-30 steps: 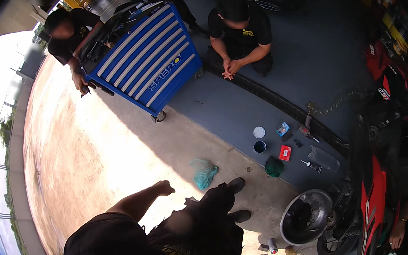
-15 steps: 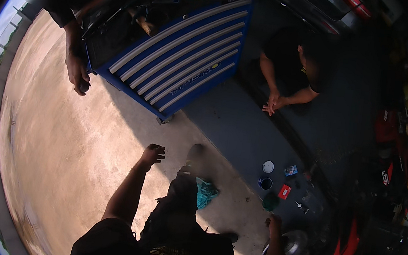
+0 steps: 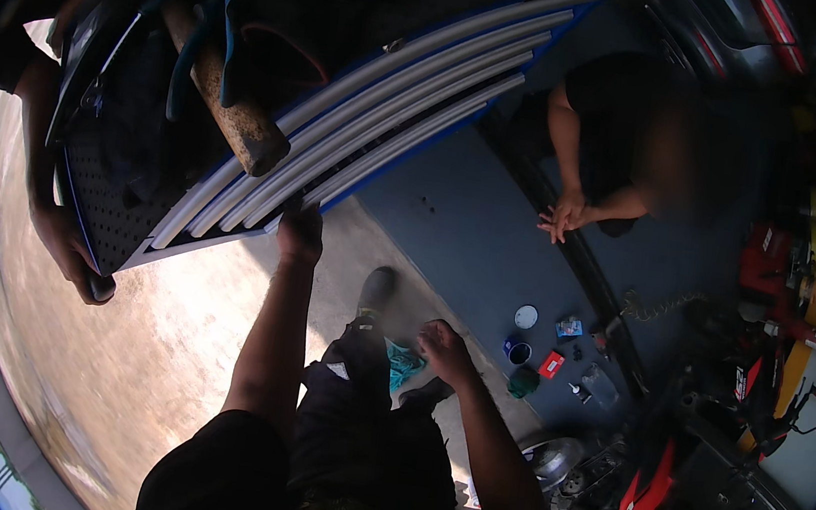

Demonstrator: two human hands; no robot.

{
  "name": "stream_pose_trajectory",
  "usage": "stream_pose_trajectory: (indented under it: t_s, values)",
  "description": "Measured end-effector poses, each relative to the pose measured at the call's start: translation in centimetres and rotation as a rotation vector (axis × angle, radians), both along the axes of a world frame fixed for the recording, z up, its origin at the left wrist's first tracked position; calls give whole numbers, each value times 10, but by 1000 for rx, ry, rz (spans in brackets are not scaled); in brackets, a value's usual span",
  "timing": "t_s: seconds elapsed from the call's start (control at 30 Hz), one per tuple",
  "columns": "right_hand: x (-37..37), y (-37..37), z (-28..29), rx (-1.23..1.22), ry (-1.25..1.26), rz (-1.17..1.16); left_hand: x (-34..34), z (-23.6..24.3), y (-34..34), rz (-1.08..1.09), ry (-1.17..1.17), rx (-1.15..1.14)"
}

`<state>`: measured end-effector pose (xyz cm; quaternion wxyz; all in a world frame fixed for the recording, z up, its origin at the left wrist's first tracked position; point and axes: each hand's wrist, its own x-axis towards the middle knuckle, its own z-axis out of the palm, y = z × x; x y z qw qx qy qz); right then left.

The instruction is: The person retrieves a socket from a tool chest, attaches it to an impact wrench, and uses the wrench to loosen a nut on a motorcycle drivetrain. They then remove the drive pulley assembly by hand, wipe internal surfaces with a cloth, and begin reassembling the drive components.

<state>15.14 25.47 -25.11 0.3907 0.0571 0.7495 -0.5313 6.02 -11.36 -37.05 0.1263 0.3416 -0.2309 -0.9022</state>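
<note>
My left hand [image 3: 301, 235] is at the front of the blue tool chest, its fingers curled over the end of a silver drawer handle [image 3: 331, 184] and partly hidden by it. A dark gap shows between the drawer fronts there. My right hand [image 3: 447, 352] hangs in front of my body, fingers curled in, with nothing visible in it. Below it a turquoise cloth [image 3: 402, 365] lies on the floor by my shoe [image 3: 379, 290]. On the chest top are a thick wooden handle [image 3: 229, 104] and blue-handled pliers [image 3: 226, 48].
At the left, another person's hand [image 3: 88, 281] holds a dark object by the chest corner. A second person's clasped hands [image 3: 566, 215] are at the right. A blue tin [image 3: 518, 352], a red box [image 3: 551, 364] and a wheel [image 3: 551, 460] lie right, near a red motorcycle [image 3: 639, 503].
I have come closer to the tool chest. My left hand has gone up to a drawer handle, and my right hand has swung in from the right toward the middle.
</note>
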Motion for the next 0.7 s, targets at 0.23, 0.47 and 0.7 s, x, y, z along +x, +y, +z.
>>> stream_pose_trajectory:
  t_s: [0.23, 0.47, 0.7]
  values:
    - [-114, -15, -42, -74, 0, -252, 68, 38, 88, -637, -429, -1054]
    - [-165, -52, -24, 2, -229, -444, 123, 99, 142, -710, -378, -171]
    - [-130, -8, -46, -20, -273, -520, 15, 104, 88, -831, -213, -1593]
